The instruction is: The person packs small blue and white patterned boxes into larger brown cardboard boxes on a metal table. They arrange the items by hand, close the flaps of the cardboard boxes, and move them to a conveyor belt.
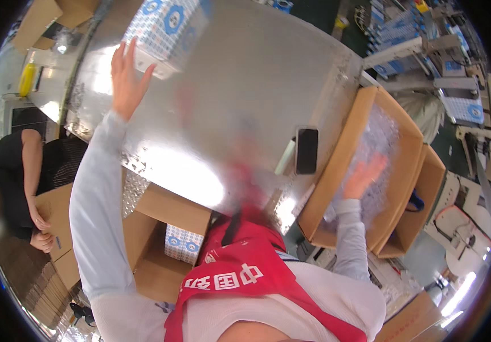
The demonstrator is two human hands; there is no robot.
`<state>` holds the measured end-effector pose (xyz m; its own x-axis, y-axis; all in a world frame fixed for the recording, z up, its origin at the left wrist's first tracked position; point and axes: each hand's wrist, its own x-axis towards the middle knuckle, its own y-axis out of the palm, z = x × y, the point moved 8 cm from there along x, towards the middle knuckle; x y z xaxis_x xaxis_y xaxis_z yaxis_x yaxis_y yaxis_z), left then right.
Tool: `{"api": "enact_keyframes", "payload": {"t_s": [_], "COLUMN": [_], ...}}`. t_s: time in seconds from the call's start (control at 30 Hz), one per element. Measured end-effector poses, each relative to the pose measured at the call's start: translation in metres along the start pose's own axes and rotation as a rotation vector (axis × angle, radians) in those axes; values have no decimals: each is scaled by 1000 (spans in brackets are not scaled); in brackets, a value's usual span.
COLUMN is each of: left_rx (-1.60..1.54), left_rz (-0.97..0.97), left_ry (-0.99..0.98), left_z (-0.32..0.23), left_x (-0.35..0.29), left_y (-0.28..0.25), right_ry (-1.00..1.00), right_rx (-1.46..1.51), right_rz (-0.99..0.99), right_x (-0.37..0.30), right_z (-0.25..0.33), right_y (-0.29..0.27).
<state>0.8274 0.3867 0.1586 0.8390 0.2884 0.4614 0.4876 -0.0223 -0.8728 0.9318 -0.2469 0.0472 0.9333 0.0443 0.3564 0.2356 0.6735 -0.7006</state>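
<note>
At the far left of the metal table, my left hand [129, 82] has its fingers spread and is open. It is at the near left corner of a white carton with a blue pattern [168, 25]; whether it touches the carton I cannot tell. My right hand [365, 175] reaches into an open cardboard box [365, 108] at the right. That box holds many clear plastic pieces [379, 137]. The right fingers look stretched out over the pieces, slightly blurred, with nothing visibly gripped.
A dark-screened phone [306, 151] lies on the metal table [245, 74], beside a pale strip [285, 157]. Below the table's near edge stands an open cardboard box [171, 205] holding patterned cartons [183, 244]. A co-worker [23, 165] handles cardboard at the left. Machinery stands at the right.
</note>
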Motion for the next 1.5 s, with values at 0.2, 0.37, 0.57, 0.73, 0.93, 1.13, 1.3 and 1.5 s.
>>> {"api": "enact_keyframes", "payload": {"t_s": [0.2,0.37,0.57,0.73,0.93,1.13,1.3,1.5], "left_rx": [231,22,-55,59,-265,-407,-320,178], "left_rz": [358,311,318,652,231,-132,39,218], "left_ry": [-350,-410,-501,-505,-608,-502,-629,-617], "left_z": [56,88,18,-75,-78,-101,-110,-86], "left_x": [77,71,-26,-190,-222,-354,-460,-593], "left_y": [103,92,20,-60,-96,-233,-309,-232], "right_ry": [153,693,317,273,523,357,282,20], "right_rx": [-929,-493,-611,-638,-430,-214,-551,-671], "right_rz": [250,256,329,296,527,300,232,390], "right_x": [-162,-173,-154,-148,-116,-134,-111,-95], "right_z": [-255,-210,-184,-190,-310,-225,-153,-132], "right_y": [31,41,17,26,49,11,-8,-6]}}
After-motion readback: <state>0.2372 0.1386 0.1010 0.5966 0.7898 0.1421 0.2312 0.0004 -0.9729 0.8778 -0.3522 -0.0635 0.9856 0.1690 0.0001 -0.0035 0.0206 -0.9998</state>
